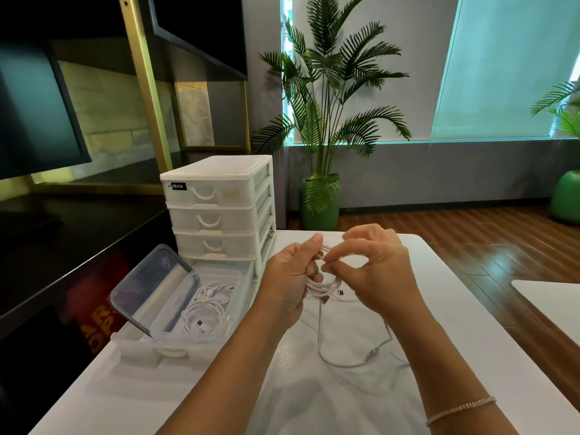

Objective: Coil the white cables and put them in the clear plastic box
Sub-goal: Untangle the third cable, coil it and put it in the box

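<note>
Standing far left, a white 4-drawer plastic organizer (219,202) is bordering the clear plastic box (201,312) holding 2 coiled cables (207,306); left hand (288,277) is gripping, and right hand (373,271) pinching, 1 white cable (323,285).

A drawer unit (219,208) stands at the table's (455,309) far left corner. Before it sits its pulled-out bottom drawer (150,346), holding the plastic box (216,312) with coiled cables (204,312) inside. A potted palm (323,120) stands behind the table.

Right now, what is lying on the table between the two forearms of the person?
In the head view, the loose tail of the white cable lies there on the white table, while the left hand and right hand hold its coiled part above.
</note>
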`<state>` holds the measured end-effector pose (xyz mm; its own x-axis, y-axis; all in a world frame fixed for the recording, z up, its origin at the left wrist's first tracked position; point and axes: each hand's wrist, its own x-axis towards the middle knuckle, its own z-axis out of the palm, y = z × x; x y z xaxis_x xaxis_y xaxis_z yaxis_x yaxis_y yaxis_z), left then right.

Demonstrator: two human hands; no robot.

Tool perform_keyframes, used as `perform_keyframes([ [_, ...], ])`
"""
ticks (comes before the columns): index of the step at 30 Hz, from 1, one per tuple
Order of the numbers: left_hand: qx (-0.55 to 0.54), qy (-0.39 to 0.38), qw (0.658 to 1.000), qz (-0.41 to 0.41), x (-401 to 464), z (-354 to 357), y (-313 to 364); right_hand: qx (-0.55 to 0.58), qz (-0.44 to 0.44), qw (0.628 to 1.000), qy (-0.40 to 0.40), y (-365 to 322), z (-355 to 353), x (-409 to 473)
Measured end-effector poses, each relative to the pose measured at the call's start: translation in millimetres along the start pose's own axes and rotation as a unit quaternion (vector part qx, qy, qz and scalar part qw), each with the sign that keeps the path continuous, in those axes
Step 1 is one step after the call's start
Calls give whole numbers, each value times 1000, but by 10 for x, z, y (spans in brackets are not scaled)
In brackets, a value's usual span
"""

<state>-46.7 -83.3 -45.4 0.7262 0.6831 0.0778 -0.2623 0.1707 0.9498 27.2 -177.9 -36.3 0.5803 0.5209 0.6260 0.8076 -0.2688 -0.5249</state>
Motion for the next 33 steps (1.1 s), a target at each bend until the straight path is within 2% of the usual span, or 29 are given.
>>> perform_keyframes([
  [4, 3, 18, 1000, 17, -4, 11, -3, -54, -11, 998, 10, -33, 19, -28],
  [8, 6, 28, 998, 52, 2, 10, -8, -43, -18, 999, -14, -43, 34, -31],
  [11, 111, 44, 984, 134, 33, -50, -27, 2, 3, 999, -37, -66, 25, -13],
  [14, 224, 38, 949, 219, 34, -101, -21, 80, 66, 991, -84, -116, -33, 6],
  [19, 284, 28, 918, 277, 27, -123, -6, 238, 164, 950, -113, -134, -61, 18],
  [23, 322, 34, 902, 285, 41, -155, -37, 253, 198, 943, -85, -147, -53, 11],
  [25, 327, 52, 899, 287, 56, -190, -37, 290, 222, 928, -67, -148, -77, 22],
  [29, 296, 74, 920, 245, 88, -251, -15, 330, 261, 906, -53, -113, -115, 60],
  [33, 250, 42, 946, 203, 90, -225, -19, 328, 293, 898, -28, -72, -142, 86],
])
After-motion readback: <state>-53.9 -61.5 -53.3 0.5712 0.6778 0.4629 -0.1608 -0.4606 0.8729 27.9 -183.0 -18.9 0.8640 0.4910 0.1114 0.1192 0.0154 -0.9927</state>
